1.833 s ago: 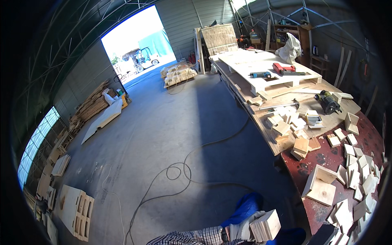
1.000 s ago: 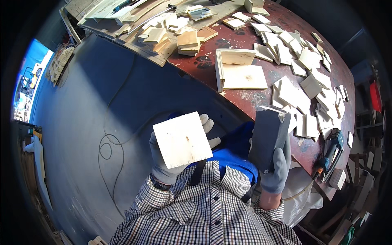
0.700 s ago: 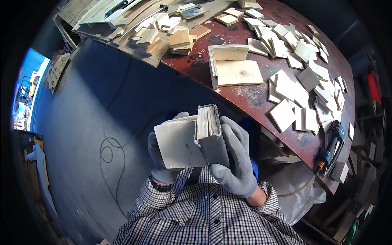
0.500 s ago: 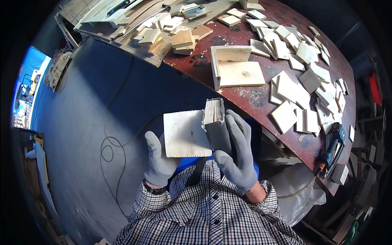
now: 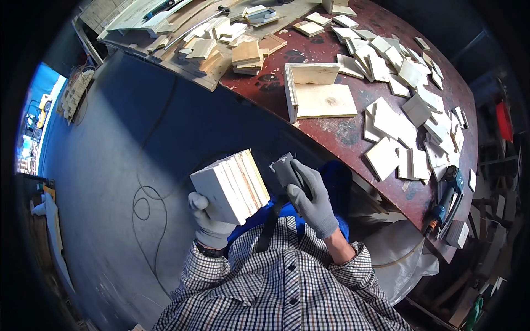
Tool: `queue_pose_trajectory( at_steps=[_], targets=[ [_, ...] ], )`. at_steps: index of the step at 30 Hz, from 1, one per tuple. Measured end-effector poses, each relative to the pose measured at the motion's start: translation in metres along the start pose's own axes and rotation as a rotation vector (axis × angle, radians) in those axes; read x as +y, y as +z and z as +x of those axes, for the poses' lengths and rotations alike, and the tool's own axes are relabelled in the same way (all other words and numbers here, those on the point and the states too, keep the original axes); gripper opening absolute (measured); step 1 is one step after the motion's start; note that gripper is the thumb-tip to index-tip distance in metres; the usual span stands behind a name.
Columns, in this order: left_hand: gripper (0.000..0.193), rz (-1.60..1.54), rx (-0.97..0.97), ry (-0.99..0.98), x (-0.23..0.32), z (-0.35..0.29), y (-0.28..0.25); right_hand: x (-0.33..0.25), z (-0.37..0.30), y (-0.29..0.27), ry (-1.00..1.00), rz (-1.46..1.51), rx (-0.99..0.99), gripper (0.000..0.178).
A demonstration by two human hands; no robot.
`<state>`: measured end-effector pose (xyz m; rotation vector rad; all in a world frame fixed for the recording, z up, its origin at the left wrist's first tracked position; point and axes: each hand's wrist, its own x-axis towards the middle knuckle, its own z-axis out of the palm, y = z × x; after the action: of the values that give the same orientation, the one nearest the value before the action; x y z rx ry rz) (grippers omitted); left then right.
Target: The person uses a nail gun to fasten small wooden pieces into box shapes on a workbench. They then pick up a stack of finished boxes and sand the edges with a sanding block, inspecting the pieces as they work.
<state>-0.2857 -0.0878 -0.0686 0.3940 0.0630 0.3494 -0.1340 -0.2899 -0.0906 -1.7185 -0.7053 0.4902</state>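
A stack of square plywood pieces (image 5: 229, 185) rests in my gloved left hand (image 5: 211, 225), its layered edges turned toward the right. The fingers under the stack are partly hidden. My gloved right hand (image 5: 314, 201) is closed round a dark grey sanding block (image 5: 287, 172), held just to the right of the stack and apart from it. Both gloves are light grey.
On the dark red table (image 5: 337, 135) lie many loose plywood squares (image 5: 386, 118) and an L-shaped plywood corner piece (image 5: 326, 100). A blue power tool (image 5: 446, 201) lies near its right edge. Wood offcuts (image 5: 245, 53) sit at the back left; a cable (image 5: 160, 231) loops across the floor.
The stack in my left hand has turned, showing its layered edges instead of a flat face. The sanding block in my right hand has tilted and moved away from the stack.
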Motion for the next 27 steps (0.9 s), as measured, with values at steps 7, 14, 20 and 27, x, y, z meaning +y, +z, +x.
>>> queue_pose_trajectory(
  at_steps=[7, 14, 20, 27],
  targets=[
    [0.065, -0.191, -0.156, -0.015, 0.001, 0.019, -0.010, -0.058, 0.008, -0.020, -0.050, 0.254, 0.107, 0.063],
    [0.103, -0.086, -0.102, 0.010, -0.003, 0.008, -0.004, -0.090, 0.016, 0.001, -0.566, -0.067, -0.005, 0.067],
    [0.105, -0.146, -0.107, -0.131, 0.011, -0.019, -0.055, -0.075, 0.051, 0.012, -0.196, -0.014, -0.036, 0.063],
    [0.071, -0.312, -0.057, -0.220, -0.013, -0.016, -0.052, -0.063, 0.029, 0.005, -0.151, 0.362, -0.051, 0.069]
  ],
)
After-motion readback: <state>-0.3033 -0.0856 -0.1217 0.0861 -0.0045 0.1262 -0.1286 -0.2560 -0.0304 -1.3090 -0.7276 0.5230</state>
